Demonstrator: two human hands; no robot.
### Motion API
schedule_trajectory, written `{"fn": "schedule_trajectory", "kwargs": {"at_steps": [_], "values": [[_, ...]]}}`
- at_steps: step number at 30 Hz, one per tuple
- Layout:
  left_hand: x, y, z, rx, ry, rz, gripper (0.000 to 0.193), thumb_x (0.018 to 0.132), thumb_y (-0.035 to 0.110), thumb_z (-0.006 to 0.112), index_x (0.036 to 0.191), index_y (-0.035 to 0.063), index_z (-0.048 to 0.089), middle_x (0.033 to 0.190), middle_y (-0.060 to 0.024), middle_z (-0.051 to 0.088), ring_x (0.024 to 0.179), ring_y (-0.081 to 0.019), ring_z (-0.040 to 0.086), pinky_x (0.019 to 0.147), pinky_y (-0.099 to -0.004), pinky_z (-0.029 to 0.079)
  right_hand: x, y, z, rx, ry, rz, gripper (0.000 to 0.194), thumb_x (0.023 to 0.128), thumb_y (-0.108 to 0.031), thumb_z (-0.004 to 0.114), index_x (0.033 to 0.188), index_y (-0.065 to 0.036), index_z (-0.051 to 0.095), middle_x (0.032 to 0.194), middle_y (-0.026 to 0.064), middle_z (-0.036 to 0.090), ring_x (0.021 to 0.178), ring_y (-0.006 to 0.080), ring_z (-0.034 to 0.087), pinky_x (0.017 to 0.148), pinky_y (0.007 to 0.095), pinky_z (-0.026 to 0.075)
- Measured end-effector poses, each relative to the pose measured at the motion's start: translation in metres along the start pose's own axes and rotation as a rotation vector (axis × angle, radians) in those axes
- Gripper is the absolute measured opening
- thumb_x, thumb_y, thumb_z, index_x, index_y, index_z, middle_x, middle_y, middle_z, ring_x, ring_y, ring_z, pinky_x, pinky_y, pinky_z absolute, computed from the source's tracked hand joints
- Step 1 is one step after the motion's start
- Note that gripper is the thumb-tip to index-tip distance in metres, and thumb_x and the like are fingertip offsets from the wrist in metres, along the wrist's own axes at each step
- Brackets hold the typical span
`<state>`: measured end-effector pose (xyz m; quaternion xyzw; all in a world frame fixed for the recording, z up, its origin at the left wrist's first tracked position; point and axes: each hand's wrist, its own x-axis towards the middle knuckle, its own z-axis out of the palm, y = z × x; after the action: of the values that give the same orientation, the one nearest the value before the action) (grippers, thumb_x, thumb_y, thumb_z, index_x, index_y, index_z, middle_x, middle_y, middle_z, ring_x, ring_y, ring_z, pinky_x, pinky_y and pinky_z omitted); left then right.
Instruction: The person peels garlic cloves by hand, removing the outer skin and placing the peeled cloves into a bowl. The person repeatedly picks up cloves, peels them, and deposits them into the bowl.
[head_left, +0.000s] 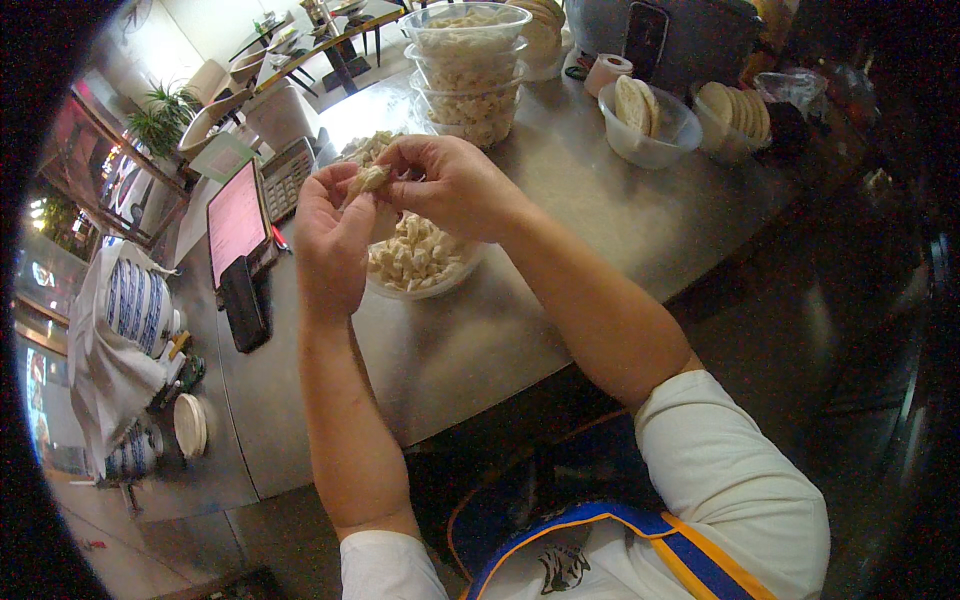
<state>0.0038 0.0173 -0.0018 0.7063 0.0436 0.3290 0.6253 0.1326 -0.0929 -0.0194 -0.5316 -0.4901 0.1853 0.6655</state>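
My left hand (334, 232) and my right hand (454, 184) meet above the steel table, their fingertips pinching one small pale piece of food (371, 178) between them. It looks like torn bread or dough; the picture does not settle which. Just below and behind the hands stands a round clear plastic bowl (420, 293) holding many small whitish pieces (417, 255). Beyond my fingers lies another heap of pale pieces (369, 148), partly hidden by the hands.
Stacked plastic tubs (469, 82) of similar pieces stand at the back. Bowls with flat round breads (636, 105) are at right, by a paper roll (609, 73). A tablet (238, 217), a calculator (286, 180) and blue-striped bowls (139, 307) are at left. The steel table (480, 360) ends near my body.
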Motion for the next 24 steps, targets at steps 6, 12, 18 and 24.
{"fn": "schedule_trajectory", "kwargs": {"at_steps": [6,12,18,24], "values": [[-0.003,0.005,0.003,0.049,-0.012,-0.025,0.013,0.099,0.011,0.058,0.107,-0.0001,0.058,0.099,-0.0071,0.064,0.086,-0.0119,0.063,0.079,-0.0259,0.053,-0.003,-0.005,0.007,0.064,0.083,-0.008,0.012,0.085,-0.005,0.070,0.096,-0.002,0.066,0.080,0.0048,0.063,0.076,0.0111,0.060,0.066,0.0286,0.052],[-0.005,0.004,0.011,0.350,0.119,0.197,0.011,0.093,0.003,0.066,0.101,-0.0002,0.058,0.088,-0.0077,0.068,0.077,-0.0098,0.065,0.063,-0.0228,0.053,-0.010,-0.015,0.013,-0.209,0.192,-0.079,0.015,0.081,-0.003,0.069,0.094,-0.002,0.062,0.078,0.0084,0.062,0.076,0.0159,0.063,0.065,0.0311,0.052],[-0.010,0.000,0.015,0.400,0.116,0.210,0.013,0.091,0.005,0.067,0.099,0.0001,0.058,0.087,-0.0091,0.069,0.079,-0.0141,0.068,0.070,-0.0267,0.055,-0.010,-0.016,0.006,-0.696,0.304,-0.304,0.014,0.081,-0.006,0.068,0.092,-0.003,0.061,0.083,0.0149,0.063,0.075,0.0305,0.065,0.067,0.0373,0.053],[-0.004,0.000,0.009,0.646,0.253,0.174,0.016,0.092,0.009,0.067,0.101,-0.0001,0.056,0.084,-0.0080,0.068,0.077,-0.0166,0.068,0.070,-0.0267,0.054,-0.008,-0.012,0.001,-0.653,0.352,-0.177,0.015,0.081,-0.010,0.069,0.094,-0.003,0.066,0.091,0.0187,0.065,0.080,0.0356,0.066,0.072,0.0393,0.054]]}}
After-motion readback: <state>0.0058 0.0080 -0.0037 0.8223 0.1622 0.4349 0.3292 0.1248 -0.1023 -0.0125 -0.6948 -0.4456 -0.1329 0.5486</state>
